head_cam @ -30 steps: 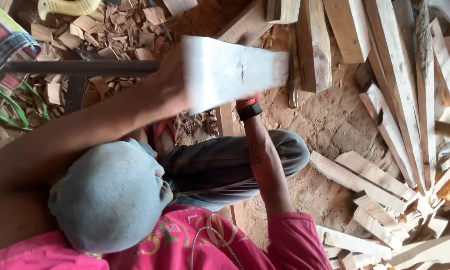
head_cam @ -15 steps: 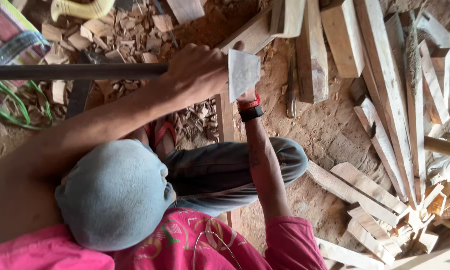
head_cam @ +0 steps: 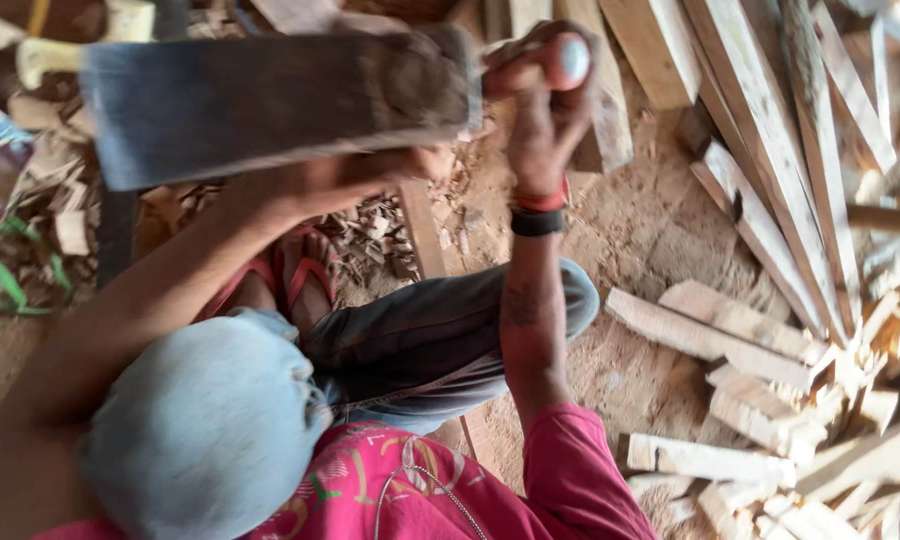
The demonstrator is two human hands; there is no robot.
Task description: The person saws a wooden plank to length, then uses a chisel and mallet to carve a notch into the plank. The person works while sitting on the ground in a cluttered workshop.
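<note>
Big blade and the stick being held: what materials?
Blade: likely steel, dull grey with brushed streaks and a dark, blurred patch. Stick: pale raw wood, unfinished, like the offcuts around it. Right hand grips its top; left hand swings the blade.

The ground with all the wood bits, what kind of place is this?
Probably a rough woodworking spot. Split wooden slats lie piled on the sandy dirt floor, wood chips lie scattered, and the left hand grips a big chopping blade.

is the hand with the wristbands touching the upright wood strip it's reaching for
Touching. The head view shows the right hand closed around the top of the upright wood strip, fingers wrapped over it with no gap.
</note>
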